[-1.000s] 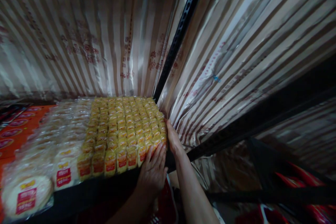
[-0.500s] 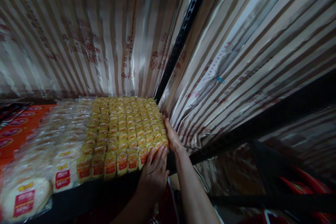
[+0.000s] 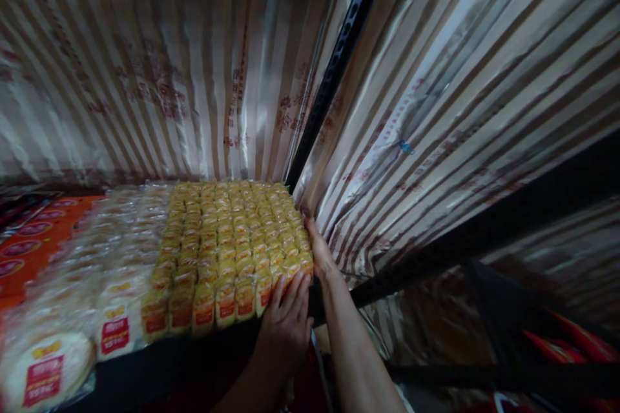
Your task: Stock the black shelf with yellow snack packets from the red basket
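Rows of small yellow wrapped snack packs (image 3: 232, 232) with red labels stand packed tightly on a dark shelf. Flat against the front faces of the rightmost packs lies my left hand (image 3: 288, 303), fingers stretched out and together. My right hand (image 3: 320, 251) reaches along the right side of the block; its palm side presses the packs there, and its fingertips are partly hidden near the back. Neither hand grips a pack. Left of the yellow packs stand two rows of round white flat cakes (image 3: 61, 361) in clear wrappers with red labels.
An orange printed box or sheet (image 3: 43, 239) lies at the far left. A black perforated shelf post (image 3: 334, 71) rises behind the packs. Striped curtain-like sheeting (image 3: 203, 64) hangs at the back and right. Below right are a dark rail (image 3: 484, 219) and red packets (image 3: 557, 345).
Almost nothing differs. Both hands keep their places against the yellow packs, with only a very slight shift of the right hand and the view.
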A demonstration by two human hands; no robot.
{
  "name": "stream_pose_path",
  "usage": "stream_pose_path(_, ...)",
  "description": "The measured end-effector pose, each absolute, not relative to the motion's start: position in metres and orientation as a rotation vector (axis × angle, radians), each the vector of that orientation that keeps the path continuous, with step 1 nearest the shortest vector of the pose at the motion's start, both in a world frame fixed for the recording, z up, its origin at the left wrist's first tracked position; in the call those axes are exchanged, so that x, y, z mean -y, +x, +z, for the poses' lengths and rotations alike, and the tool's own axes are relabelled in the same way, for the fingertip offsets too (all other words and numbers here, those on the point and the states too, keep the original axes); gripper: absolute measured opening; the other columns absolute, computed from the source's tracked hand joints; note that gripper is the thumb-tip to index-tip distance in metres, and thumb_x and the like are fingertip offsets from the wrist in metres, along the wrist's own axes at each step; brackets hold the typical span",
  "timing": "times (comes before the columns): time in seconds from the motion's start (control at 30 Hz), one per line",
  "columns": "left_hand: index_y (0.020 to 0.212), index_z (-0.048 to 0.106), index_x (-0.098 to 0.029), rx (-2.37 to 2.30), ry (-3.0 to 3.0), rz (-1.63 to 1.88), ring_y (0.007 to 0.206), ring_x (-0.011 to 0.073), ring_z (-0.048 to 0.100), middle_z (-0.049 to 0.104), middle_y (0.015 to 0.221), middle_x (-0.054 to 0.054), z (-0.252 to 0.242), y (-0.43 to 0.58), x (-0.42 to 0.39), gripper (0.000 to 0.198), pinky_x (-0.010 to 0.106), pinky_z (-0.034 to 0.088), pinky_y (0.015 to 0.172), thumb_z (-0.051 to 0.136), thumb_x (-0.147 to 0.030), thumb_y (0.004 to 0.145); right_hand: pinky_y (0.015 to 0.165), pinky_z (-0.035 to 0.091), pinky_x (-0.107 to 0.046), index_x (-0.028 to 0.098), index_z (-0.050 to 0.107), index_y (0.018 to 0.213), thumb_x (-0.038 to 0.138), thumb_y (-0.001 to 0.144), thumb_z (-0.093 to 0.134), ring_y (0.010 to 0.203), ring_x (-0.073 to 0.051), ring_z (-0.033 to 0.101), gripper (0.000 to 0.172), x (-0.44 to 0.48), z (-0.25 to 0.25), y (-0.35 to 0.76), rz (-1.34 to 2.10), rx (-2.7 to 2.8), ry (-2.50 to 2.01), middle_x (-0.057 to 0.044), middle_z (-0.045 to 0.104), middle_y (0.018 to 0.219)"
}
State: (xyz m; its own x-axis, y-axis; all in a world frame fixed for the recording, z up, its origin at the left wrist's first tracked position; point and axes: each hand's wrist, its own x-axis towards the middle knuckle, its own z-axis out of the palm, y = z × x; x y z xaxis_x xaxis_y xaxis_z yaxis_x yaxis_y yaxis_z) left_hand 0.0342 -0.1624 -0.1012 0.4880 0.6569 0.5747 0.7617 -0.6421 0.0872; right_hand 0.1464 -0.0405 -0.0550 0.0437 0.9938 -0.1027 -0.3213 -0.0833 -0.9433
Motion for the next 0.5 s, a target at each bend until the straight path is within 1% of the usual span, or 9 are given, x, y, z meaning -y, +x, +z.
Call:
stream_pose_path(0.13, 0.132, 0.042, -0.01, 1.213, -2.533, -0.882, 0.136, 0.0207, 0.025, 0.037, 0.143, 0.009, -0.0999, 0.0333, 0.1623, 0.046, 0.042, 0.021, 0.112, 0.038, -0.029, 0.091, 0.103, 0.038, -0.044, 0.025, 0.061, 0.112, 0.062, 0.082, 0.042, 0.12, -0.024, 0.05, 0.051, 0.0399, -0.0568, 0.147, 1.472, 0.899, -1.084, -0.003, 0.067, 0.11)
stream_pose_path(0.27, 0.133, 0.04, -0.009, 1.189, -2.546, -0.86, 0.135, 0.0207, 0.027, 0.038, 0.142, 0.009, -0.0995, 0.0331, 0.162, 0.046, 0.043, 0.022, 0.111, 0.038, -0.023, 0.089, 0.103, 0.037, -0.043, 0.027, 0.062, 0.111, 0.064, 0.082, 0.041, 0.121, -0.023, 0.049, 0.051, 0.0377, -0.063, 0.1496, 1.475, 0.895, -1.102, -0.002, 0.067, 0.111)
stream_pose_path(0.4, 0.132, 0.042, -0.01, 1.208, -2.513, -0.88, 0.135, 0.0203, 0.026, 0.039, 0.142, 0.007, -0.1023, 0.0349, 0.1616, 0.045, 0.042, 0.022, 0.112, 0.038, -0.026, 0.09, 0.103, 0.037, -0.038, 0.025, 0.062, 0.11, 0.062, 0.083, 0.04, 0.121, -0.021, 0.049, 0.051, 0.0375, -0.0628, 0.1488, 1.414, 0.883, -1.109, -0.001, 0.068, 0.11)
stream_pose_path(0.5, 0.131, 0.043, -0.01, 1.202, -2.487, -0.893, 0.135, 0.0206, 0.026, 0.038, 0.142, 0.007, -0.104, 0.0353, 0.1612, 0.044, 0.042, 0.021, 0.112, 0.038, -0.026, 0.091, 0.103, 0.036, -0.037, 0.022, 0.064, 0.109, 0.063, 0.085, 0.036, 0.122, -0.021, 0.048, 0.055, 0.0383, -0.0558, 0.1467, 1.42, 0.872, -1.094, -0.003, 0.068, 0.108)
